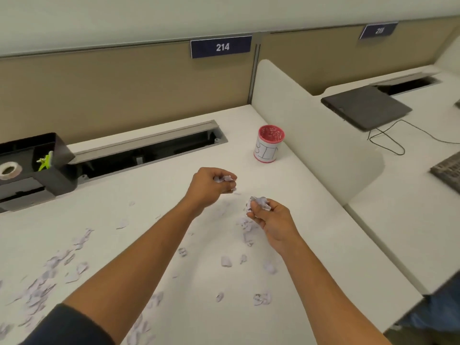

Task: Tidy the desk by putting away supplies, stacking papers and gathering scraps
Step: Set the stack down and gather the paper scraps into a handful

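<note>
The white desk (pixel 323 245) is far from clean: torn paper scraps (pixel 44 277) lie thick along its near left edge, with a looser trail running toward the middle and a few strays at the near centre. At the far left corner sits the black organiser (pixel 37 165), a tape roll (pixel 8 170) and a green clip (pixel 45 161) already in it, so the supplies look put away. No sheets waiting to be stacked are in view. Toward the far right edge, by the partition, stands the pink-rimmed cup (pixel 268 143) lettered as a bin, scraps showing inside. The left hand (pixel 209 186) is curled round a small wad of scraps, near the cup. The right hand (pixel 271 220) pinches another wad above a little heap. Gathering is under way, with most of it left.
</note>
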